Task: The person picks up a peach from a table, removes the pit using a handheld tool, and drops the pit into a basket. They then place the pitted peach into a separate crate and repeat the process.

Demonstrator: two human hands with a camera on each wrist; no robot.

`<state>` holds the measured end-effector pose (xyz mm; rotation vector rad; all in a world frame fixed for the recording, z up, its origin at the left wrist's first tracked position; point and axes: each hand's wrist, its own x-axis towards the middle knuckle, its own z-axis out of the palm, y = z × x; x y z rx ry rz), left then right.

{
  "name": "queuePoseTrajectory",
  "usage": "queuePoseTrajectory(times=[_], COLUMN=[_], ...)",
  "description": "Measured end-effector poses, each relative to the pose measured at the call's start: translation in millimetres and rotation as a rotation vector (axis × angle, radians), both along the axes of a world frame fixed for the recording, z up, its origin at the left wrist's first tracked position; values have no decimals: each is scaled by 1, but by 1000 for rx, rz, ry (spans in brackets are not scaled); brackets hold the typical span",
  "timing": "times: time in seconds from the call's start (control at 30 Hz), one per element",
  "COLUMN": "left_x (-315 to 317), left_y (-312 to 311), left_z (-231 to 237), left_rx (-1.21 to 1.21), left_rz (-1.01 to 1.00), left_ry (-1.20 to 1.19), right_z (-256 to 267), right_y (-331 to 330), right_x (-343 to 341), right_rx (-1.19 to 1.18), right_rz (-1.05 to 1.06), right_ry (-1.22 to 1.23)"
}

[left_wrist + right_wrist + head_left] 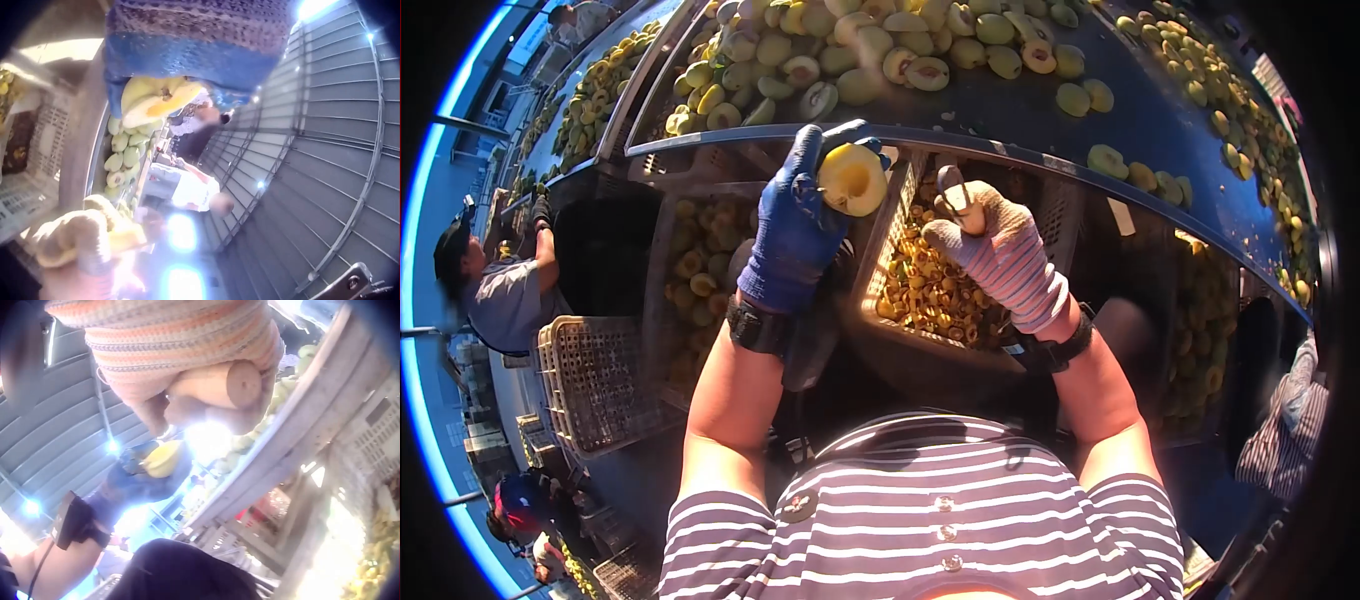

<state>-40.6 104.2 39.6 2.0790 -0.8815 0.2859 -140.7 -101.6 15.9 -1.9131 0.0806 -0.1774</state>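
My left hand (788, 240), in a blue-coated glove, holds up a yellow peach half (852, 182) by its edge. A hollow shows in the middle of its cut face. My right hand (1008, 255), in a striped knit glove, grips a pitting tool by its short wooden handle (219, 385). In the head view, the tool's dark metal end (949, 178) points up near the peach half, apart from it. Below and between the hands stands a plastic crate (878, 262) of yellow-brown pits and scraps (930, 290).
A metal-edged table (1020, 110) ahead bears a heap of peach halves (880, 45). Crates of fruit (700, 260) stand below on both sides. An empty-looking crate (595, 375) is at left. Other people (510, 290) work nearby.
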Motion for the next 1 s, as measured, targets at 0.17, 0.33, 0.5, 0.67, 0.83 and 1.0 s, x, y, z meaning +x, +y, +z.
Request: queuePoseTrajectory(times=[0.17, 0.33, 0.5, 0.67, 0.83, 1.0], left_x=[-22, -23, -27, -25, -2, 55], left_y=[-51, -63, -56, -51, 24, 152], left_z=[-12, -20, -27, -32, -2, 2], left_rx=[-102, -78, -217, -582, -693, -150], left_rz=[-224, -263, -282, -482, -158, 640], left_ry=[164, 28, 77, 546, 849, 346], right_z=[7, -11, 37, 40, -6, -3], right_y=[13, -1, -27, -45, -74, -69], right_x=[3, 6, -1, -8, -5, -5], right_rx=[-458, 369, 589, 592, -764, -659], right_rz=[-41, 50, 89, 110, 250, 198], right_ry=[-284, -156, 273, 244, 242, 214])
